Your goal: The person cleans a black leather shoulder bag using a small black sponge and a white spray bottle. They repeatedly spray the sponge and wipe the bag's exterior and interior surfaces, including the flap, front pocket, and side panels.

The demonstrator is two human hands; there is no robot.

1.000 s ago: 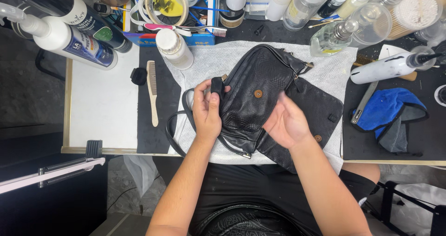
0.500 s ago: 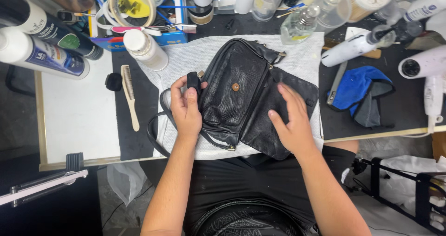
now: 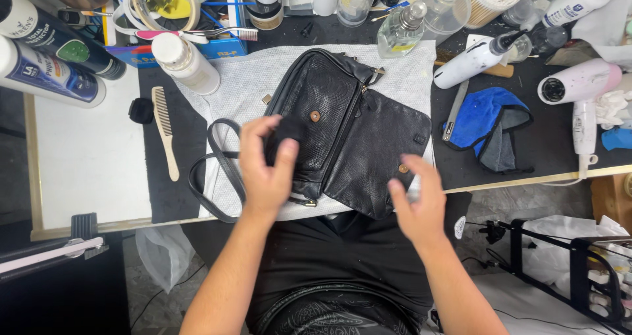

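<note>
A black textured leather handbag (image 3: 342,121) lies open on a white cloth (image 3: 253,78), flap folded toward me, strap (image 3: 217,170) looping off to the left. My left hand (image 3: 266,170) presses a small black sponge (image 3: 284,129) against the bag's front panel. Near the table's front edge, my right hand (image 3: 418,200) hovers with fingers spread over the lower corner of the flap and holds nothing.
A wooden-handled brush (image 3: 164,131) and a black round pad (image 3: 140,110) lie left of the cloth. Bottles (image 3: 184,61) and jars crowd the back. A blue cloth (image 3: 487,121) and a white hair dryer (image 3: 579,88) sit at right.
My left hand has slid right across the bag's front with the sponge. My right hand has lifted off the flap and pulled back toward me.
</note>
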